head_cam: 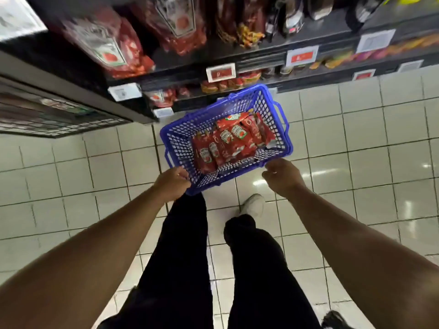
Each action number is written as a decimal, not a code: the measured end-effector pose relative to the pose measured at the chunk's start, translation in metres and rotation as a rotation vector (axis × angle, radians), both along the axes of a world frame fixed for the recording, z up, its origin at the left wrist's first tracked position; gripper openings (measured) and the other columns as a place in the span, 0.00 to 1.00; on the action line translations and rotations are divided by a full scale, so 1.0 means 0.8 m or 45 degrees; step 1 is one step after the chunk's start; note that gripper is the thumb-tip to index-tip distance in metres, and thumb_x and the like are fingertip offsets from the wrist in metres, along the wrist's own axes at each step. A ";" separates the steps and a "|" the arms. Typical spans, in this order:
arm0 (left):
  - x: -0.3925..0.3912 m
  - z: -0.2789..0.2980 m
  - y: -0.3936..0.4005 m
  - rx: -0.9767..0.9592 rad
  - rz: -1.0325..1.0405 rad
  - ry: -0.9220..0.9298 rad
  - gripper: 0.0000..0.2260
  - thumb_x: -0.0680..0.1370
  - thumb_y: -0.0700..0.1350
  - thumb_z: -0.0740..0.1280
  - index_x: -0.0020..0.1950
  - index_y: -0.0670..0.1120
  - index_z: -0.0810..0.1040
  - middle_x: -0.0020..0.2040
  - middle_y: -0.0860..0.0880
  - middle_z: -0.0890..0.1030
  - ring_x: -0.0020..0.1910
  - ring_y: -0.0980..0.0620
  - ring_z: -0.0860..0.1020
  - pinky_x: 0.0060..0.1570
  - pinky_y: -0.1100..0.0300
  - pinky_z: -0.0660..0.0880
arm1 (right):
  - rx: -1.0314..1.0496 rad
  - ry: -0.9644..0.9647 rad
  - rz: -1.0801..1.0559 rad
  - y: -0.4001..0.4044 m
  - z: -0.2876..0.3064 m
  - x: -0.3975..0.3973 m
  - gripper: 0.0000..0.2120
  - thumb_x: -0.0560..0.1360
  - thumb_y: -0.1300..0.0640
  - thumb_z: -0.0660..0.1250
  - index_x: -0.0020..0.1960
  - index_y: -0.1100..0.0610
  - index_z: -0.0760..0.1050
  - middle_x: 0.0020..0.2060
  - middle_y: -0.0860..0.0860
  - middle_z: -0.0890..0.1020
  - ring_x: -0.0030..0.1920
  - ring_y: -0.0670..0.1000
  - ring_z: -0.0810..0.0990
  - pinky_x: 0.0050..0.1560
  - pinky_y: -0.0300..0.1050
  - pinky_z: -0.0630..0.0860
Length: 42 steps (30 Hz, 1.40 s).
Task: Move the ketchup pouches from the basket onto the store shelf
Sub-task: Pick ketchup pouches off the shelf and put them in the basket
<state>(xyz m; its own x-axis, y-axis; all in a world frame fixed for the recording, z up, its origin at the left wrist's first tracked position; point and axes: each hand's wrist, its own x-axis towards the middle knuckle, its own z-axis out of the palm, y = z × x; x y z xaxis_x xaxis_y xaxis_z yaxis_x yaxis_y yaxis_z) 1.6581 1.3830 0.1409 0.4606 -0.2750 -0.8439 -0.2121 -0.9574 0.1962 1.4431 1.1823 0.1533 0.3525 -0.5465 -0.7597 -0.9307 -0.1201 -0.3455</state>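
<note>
The ketchup pouches (pixel 229 141) are seen lying in a loose overlapping heap on the floor of the blue basket (pixel 180 129), which is gripped at its near rim by the left hand (pixel 172 184), fingers curled onto the corner, while the right hand (pixel 281 175) is loosely closed just beside the rim, contact not being clear. The pouches are judged soft, light and slick-skinned, best pinched by a top seam or gathered several at once. White tomato labels are visible, but no wording or shelf (pixel 237 55) price tag can be read
</note>
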 end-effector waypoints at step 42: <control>0.029 -0.162 -0.059 -0.599 0.844 0.643 0.20 0.64 0.44 0.80 0.52 0.60 0.82 0.51 0.50 0.87 0.50 0.48 0.86 0.45 0.45 0.82 | 0.621 -0.613 -0.680 -0.019 -0.150 0.082 0.26 0.62 0.64 0.82 0.58 0.56 0.80 0.52 0.54 0.86 0.53 0.56 0.86 0.54 0.60 0.82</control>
